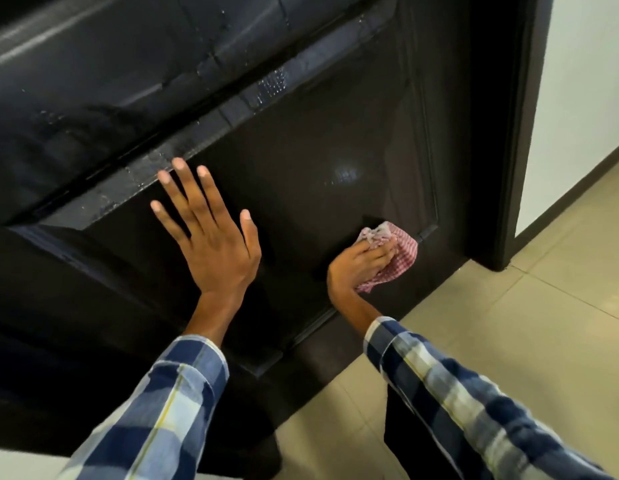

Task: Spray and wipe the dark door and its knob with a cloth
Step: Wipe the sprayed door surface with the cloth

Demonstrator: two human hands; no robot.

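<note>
The dark door [301, 140] fills most of the view, with a recessed lower panel and wet droplets along its middle rail. My left hand [211, 233] lies flat on the lower panel, fingers straight and spread. My right hand [361, 263] grips a bunched red-and-white checked cloth [394, 254] and holds it against the panel's lower right corner. The knob and the spray bottle are out of view.
The dark door frame [509, 168] stands right of the door, then a white wall [585, 98] with a dark skirting. Beige floor tiles [509, 341] spread at lower right. Both sleeves are blue plaid.
</note>
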